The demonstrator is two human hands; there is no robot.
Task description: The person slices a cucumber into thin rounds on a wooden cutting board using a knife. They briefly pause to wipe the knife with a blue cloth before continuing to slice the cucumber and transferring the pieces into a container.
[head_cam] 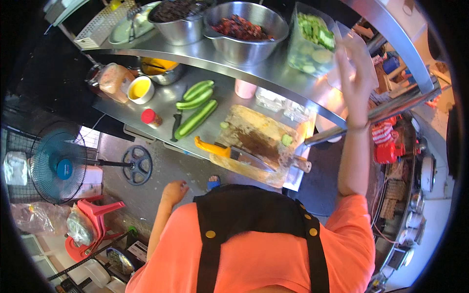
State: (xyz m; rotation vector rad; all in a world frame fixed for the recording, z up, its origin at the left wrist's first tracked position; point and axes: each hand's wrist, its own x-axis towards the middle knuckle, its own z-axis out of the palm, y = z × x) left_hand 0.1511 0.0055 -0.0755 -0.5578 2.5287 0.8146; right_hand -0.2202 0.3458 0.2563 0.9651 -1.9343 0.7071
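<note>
My right hand (353, 77) is raised at the right end of the steel shelf, fingers stretched out and blurred. It overlaps a translucent plastic lid (367, 60); whether it grips the lid is unclear. Beside it stands a clear plastic container (309, 55) of cut green vegetable pieces. My left hand (175, 192) hangs over the floor, fingers loosely bent, with nothing seen in it. Before me, a worn wooden cutting board (263, 132) carries a yellow-handled knife (234, 154) and a small green end piece (287, 140). Halved cucumbers (196, 119) lie left of the board, by a black-handled knife (176, 124).
On the shelf (176, 56) stand steel bowls of dark food (179, 36) and reddish food (245, 47). Below are a white cup of yellow liquid (140, 90) and a red-capped jar (151, 118). A pedestal fan (58, 166) and red plastic stool (97, 216) stand left.
</note>
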